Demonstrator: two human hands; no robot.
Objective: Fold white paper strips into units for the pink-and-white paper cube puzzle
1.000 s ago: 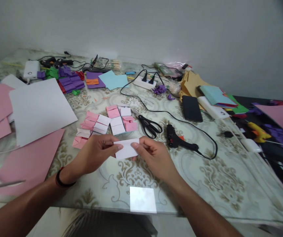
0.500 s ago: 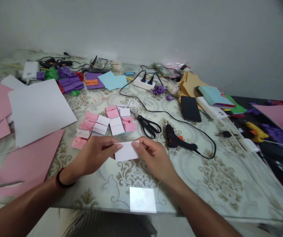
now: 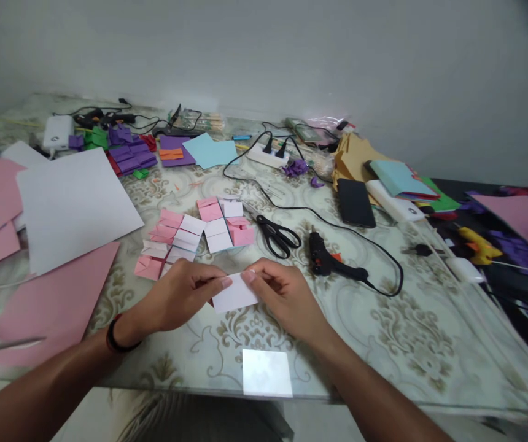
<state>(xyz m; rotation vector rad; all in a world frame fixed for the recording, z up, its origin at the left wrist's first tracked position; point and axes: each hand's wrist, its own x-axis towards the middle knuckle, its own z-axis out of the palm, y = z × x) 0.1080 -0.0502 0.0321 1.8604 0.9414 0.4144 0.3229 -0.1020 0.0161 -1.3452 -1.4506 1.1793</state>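
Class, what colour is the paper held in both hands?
The paper is white; head view.

I log on table (image 3: pixel 384 344): paper slip (image 3: pixel 234 296) front-ctr; folded pcs (image 3: pixel 199 230) just behind it; scissors (image 3: pixel 277 236) R of those; glue gun (image 3: pixel 326 261) R of scissors; phone (image 3: pixel 355 202) behind gun; loose sheet (image 3: pixel 73 205) far L.

No writing can be read anywhere. The folded white paper (image 3: pixel 235 294) between the left hand (image 3: pixel 178 298) and right hand (image 3: pixel 287 298) shows a blank face. The dark mark on the white power bank (image 3: pixel 58 131) is too small to make out.
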